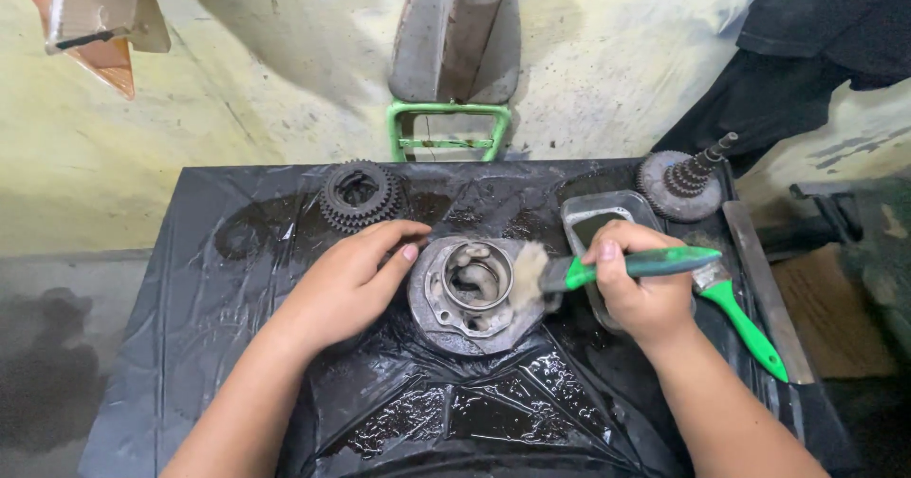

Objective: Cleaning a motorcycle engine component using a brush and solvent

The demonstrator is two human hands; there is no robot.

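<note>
Right hand [638, 283] brushes metal hub [472, 293] with paintbrush [607, 267]; left hand [353, 283] steadies it.

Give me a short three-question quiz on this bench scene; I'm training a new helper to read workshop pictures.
1. True or false: the right hand holds a green-handled brush.
2. What does the left hand steady? A) round metal housing B) gear cluster C) metal tray
3. Where do the brush's bristles touch?

Key:
1. True.
2. A.
3. On the housing's right rim, beside its central bore; a second green brush lies unused to the right.
</note>
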